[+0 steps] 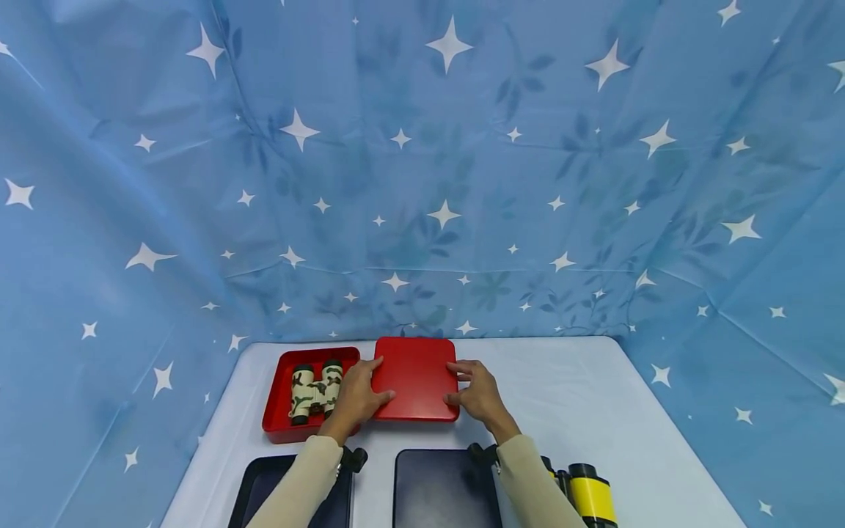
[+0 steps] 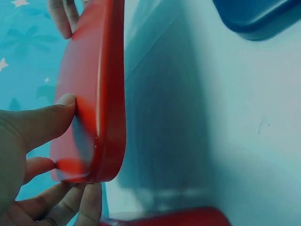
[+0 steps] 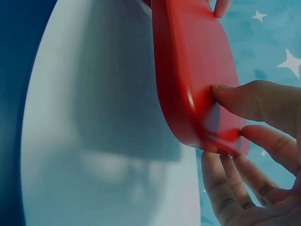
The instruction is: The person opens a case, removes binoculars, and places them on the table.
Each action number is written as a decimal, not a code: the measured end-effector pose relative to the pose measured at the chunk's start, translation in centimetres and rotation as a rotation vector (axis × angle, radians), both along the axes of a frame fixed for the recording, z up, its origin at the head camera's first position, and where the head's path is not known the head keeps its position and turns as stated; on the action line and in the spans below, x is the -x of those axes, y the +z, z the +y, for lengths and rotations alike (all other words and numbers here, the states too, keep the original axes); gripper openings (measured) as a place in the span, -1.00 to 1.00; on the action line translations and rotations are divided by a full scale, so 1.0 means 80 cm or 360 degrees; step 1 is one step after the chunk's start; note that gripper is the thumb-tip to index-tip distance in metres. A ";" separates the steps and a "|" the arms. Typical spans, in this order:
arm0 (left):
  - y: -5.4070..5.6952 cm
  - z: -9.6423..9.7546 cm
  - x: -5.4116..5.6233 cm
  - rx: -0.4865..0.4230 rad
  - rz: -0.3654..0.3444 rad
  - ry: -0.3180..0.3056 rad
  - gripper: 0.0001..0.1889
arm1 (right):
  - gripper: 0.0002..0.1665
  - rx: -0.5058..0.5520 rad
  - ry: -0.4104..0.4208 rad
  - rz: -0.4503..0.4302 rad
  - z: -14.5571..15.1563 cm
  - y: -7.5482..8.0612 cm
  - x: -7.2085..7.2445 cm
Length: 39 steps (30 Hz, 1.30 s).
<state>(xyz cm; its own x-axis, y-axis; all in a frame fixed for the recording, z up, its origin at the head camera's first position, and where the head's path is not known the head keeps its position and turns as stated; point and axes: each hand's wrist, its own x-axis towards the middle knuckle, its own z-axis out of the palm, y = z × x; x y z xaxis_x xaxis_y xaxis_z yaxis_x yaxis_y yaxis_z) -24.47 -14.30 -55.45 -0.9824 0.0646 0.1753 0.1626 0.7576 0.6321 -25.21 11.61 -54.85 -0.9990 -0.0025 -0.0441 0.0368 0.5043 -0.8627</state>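
A red rectangular lid [image 1: 416, 378] with rounded corners is held between both hands, its smooth flat face toward the head camera. My left hand [image 1: 356, 396] grips its left edge, thumb on the face and fingers at the side and beneath. My right hand [image 1: 480, 396] grips the right edge in the same way. Both wrist views show the lid [image 2: 84, 80] tilted and raised, its shadow on the white tabletop. Left of it stands an open red box [image 1: 279, 411], with camouflage binoculars [image 1: 303, 392] inside. The left hand partly covers that box's right side.
Nearer me are a dark tray [image 1: 260, 469] at left, partly under the left sleeve, and a dark flat lid or tray [image 1: 445, 488] in the middle. Yellow and black binoculars [image 1: 592, 497] lie right of the right sleeve. A blue star-patterned curtain [image 1: 422, 183] hangs behind the table.
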 end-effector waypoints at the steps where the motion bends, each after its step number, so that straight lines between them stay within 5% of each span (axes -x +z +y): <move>1: -0.002 0.002 0.001 0.0008 0.0001 -0.0008 -0.20 | -0.15 -0.0002 -0.0010 -0.0005 0.001 -0.002 0.000; 20: -0.033 0.035 -0.001 0.0043 0.0017 0.0047 -0.15 | -0.16 -0.0073 -0.0128 -0.0002 0.017 -0.037 -0.001; 39: -0.047 0.050 0.001 0.0103 -0.0055 0.0088 -0.10 | -0.15 -0.0111 -0.0130 -0.0029 0.020 -0.055 0.001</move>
<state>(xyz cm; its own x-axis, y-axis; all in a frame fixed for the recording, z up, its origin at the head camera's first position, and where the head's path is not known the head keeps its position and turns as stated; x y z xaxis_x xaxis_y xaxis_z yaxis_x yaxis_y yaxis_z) -24.54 -10.32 -59.24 -0.9902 0.0203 0.1383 0.0983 0.8045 0.5858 -25.27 13.22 -59.22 -0.9948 0.0825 -0.0593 0.0954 0.5578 -0.8245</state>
